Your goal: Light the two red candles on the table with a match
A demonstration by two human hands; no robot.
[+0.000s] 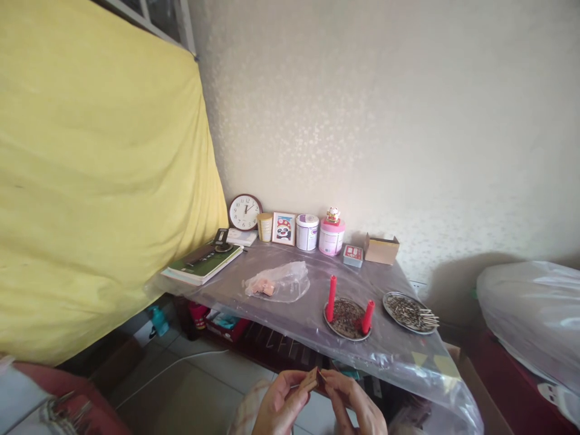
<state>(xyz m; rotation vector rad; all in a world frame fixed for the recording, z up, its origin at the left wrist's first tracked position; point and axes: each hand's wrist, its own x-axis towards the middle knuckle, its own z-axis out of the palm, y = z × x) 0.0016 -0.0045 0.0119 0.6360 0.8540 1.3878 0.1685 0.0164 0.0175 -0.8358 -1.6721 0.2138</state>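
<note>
Head view, the only one. At the bottom centre of the frame we find the left hand (281,406) and the right hand (352,406) drawn close together, below and in front of the table edge. Between them sits a small tan box (312,379). Each hand pinches one end with its fingertips, and the other fingers are curled in. We judge the two-ended pinch keeps so small a thing steady and turned up toward the eyes. A dark red part shows at its right end; we cannot tell what it is.

The table (389,350) crosses the middle of the frame under a clear plastic sheet, in our judgement there to shield the top. Right of centre, two red candles (331,297) stand upright on a round metal tray (347,320), which would catch any drips. Just right of it a second tray (408,311) holds thin sticks, some overhanging its rim. Left of the candles lies a plastic bag (278,283) with pinkish pieces.

Along the pale wall, out of the way, stand a clock (245,212), a framed picture (284,228), tins (307,232) and a cardboard box (381,249). Books (203,264) lie at the table's left end. A yellow cloth (90,181) fills the left of the frame, and a plastic-wrapped bundle (534,314) lies at the right.
</note>
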